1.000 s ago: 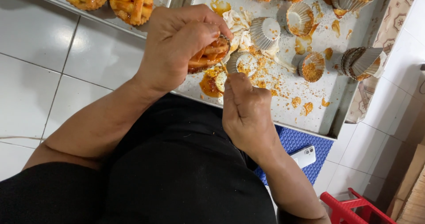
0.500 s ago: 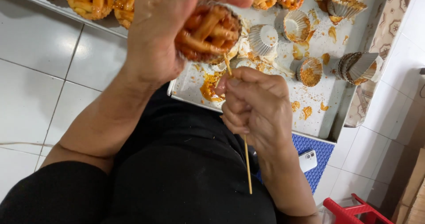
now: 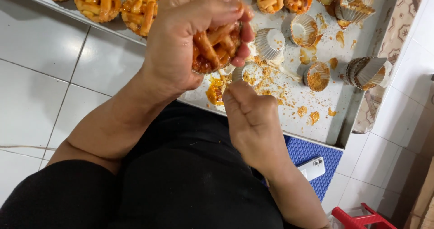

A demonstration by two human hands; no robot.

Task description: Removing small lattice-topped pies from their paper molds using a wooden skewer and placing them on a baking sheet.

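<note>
while the left hand (image 3: 190,43) is cupping a lattice-topped tart (image 3: 216,48) above the near edge of the metal tray (image 3: 334,116), its fingers are curling closed around the pastry's rim and its thumb is pressing the far side. the right hand (image 3: 253,120) is sitting just below the tart, fingers drawn together and pinching a thin wooden skewer (image 3: 222,77), whose tip is touching the tart's underside. the tray is lying on the tiled floor (image 3: 40,75). empty fluted moulds (image 3: 270,43) are lying near the middle of the tray among orange crumbs, and a nested stack of moulds (image 3: 366,71) is resting at its right edge. finished tarts (image 3: 97,2) are lining the far edge. a white phone (image 3: 312,168) is lying on a blue mat (image 3: 307,154) beside the tray's near right corner.
</note>
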